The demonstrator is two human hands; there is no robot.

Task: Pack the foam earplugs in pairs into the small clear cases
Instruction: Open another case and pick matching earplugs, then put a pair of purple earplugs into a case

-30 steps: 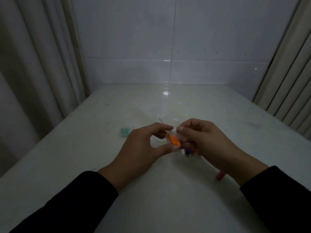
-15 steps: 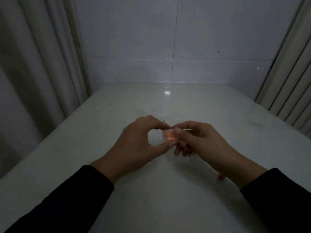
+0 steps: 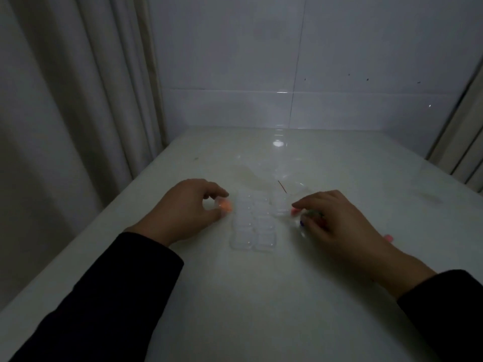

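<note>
My left hand (image 3: 183, 212) pinches a small clear case holding orange earplugs (image 3: 224, 206) between thumb and fingers, low over the white table (image 3: 261, 296). Several empty clear cases (image 3: 252, 223) lie in two rows between my hands. My right hand (image 3: 337, 226) hovers with curled fingers over loose coloured earplugs (image 3: 303, 220) in a clear plastic bag (image 3: 290, 197); whether it grips one is blurred. A pink earplug (image 3: 388, 238) lies just right of that hand.
A tiled wall stands behind the table. Curtains (image 3: 65, 126) hang along the left edge and vertical blinds (image 3: 465, 142) at the right. Dark sleeves cover both forearms.
My hands have parted. The left carried the case with the orange earplugs off to the left, and the right moved right over the loose earplugs. The rows of empty cases are now uncovered.
</note>
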